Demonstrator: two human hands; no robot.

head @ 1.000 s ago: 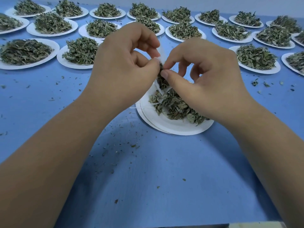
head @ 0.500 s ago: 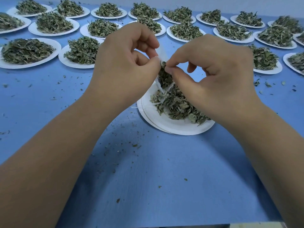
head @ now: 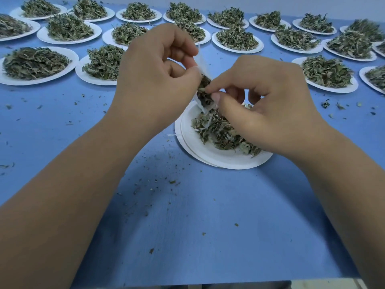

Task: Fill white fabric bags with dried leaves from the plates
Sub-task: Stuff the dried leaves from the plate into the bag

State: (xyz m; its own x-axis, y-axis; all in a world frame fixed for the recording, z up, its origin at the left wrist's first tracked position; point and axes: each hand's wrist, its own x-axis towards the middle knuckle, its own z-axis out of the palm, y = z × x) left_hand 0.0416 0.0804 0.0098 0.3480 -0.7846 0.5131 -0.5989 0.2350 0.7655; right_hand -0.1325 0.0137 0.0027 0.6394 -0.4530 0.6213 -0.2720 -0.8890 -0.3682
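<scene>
Pinching the white fabric bag (head: pixel 203 64) just above the near plate (head: pixel 225 161), the left hand (head: pixel 154 80) grips its edge with curled fingers, while the right hand (head: pixel 268 105) pinches dried leaves (head: pixel 204 90) at the bag's opening; other heaped plates (head: pixel 39 81) line the blue worktop (head: pixel 187 215)

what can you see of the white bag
The bag is small, of thin white fabric, held tilted above the near plate. The left hand pinches its edge; the right hand pinches leaves at its opening. Dark leaves fill it. White threads trail from its lower end onto the plate. The hands hide much of it.
</scene>
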